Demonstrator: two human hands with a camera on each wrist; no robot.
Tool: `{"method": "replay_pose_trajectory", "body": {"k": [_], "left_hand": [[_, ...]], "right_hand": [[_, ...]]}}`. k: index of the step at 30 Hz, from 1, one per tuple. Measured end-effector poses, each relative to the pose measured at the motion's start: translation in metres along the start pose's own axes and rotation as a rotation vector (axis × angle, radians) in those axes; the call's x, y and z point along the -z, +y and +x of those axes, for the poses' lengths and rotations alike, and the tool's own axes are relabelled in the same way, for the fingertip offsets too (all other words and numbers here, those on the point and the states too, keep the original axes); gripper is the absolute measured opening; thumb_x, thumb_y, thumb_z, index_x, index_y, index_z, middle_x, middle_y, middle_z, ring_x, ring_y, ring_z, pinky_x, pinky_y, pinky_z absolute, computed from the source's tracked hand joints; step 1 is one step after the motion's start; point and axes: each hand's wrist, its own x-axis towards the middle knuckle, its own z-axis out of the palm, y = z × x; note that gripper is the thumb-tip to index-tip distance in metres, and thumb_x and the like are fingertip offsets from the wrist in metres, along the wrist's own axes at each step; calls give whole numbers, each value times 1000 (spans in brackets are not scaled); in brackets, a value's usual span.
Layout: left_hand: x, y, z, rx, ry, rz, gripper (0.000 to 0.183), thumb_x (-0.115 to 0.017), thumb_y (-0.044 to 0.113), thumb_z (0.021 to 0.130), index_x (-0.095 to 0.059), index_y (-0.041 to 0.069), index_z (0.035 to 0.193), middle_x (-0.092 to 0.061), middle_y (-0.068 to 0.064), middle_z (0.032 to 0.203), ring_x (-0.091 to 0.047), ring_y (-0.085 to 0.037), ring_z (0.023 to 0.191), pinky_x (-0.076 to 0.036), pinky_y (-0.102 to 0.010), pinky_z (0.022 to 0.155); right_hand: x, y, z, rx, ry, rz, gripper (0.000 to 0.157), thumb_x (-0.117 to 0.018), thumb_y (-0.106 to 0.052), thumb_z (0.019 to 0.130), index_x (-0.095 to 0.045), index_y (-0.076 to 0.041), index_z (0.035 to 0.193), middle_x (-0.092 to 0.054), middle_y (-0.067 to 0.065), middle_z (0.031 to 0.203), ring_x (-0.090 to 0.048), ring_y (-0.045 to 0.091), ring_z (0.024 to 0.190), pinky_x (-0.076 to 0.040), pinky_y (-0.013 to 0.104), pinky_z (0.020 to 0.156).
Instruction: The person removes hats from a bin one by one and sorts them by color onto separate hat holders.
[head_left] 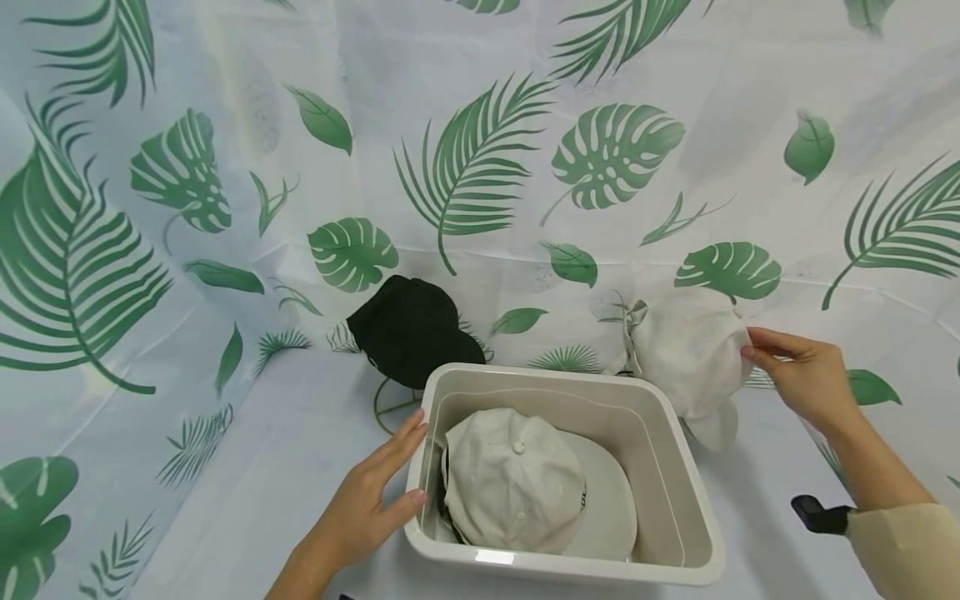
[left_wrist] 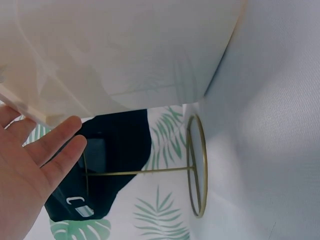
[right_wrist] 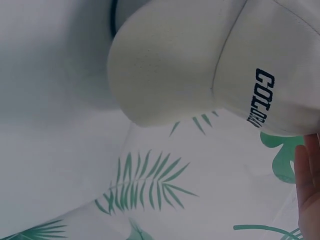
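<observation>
One cloth point(head_left: 480, 192), white with green palm and monstera leaves, covers both the table and the wall behind it, creased where the two meet. On it stands a pale plastic bin point(head_left: 697, 508) with a cream cap point(head_left: 517, 483) lying inside. Behind the bin's left corner a black cap point(head_left: 408, 329) sits on a thin brass wire stand point(left_wrist: 195, 170); behind its right corner sits a white cap point(head_left: 690, 354) with dark lettering. The left hand point(head_left: 367, 508) rests flat, fingers straight, against the bin's left wall. The right hand point(head_left: 802, 375) touches the white cap's side with its fingertips; whether it pinches the fabric I cannot tell.
</observation>
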Motion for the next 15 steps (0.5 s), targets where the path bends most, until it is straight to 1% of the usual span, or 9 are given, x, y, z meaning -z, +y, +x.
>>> {"method": "replay_pose_trajectory", "body": {"k": [2,5,8,12,15], "left_hand": [[0,0,0,4,0,0,64,-58,24,90,-32,12,148,-24,-5,155,-30,-21,139,-23,-20,110],[1,0,0,2,4,1,64,-58,24,90,-33,11,148,-24,-5,155,-30,-21,138,-23,-20,110],[0,0,0,-3,6,1,64,-58,25,90,-33,10,147,-24,-5,155,-30,-22,138,-23,-20,110],[0,-1,0,-12,8,7,64,-57,25,90,-33,10,147,-25,-5,155,-30,-22,138,-23,-20,110],[-1,-2,-1,-18,11,13,64,-57,25,90,-33,10,147,-25,-5,155,-31,-22,138,-24,-21,110]], "right_hand": [[1,0,0,-6,-15,-22,41,-66,-26,88,-63,-1,121,-55,-38,91,-46,-20,84,-44,5,61],[2,0,0,-17,-38,-48,42,-65,-28,89,-63,-2,122,-60,-29,95,-45,-19,84,-45,6,60],[3,0,-1,-27,-50,-68,43,-65,-30,89,-63,-4,123,-61,-25,97,-45,-18,84,-46,8,59],[6,-2,-3,-25,-58,-78,45,-63,-33,90,-61,-7,127,-57,-29,96,-44,-16,86,-46,10,58],[11,-8,-4,-1,-44,-75,44,-63,-32,90,-60,-8,127,-57,-28,96,-44,-16,86,-45,8,59]]}}
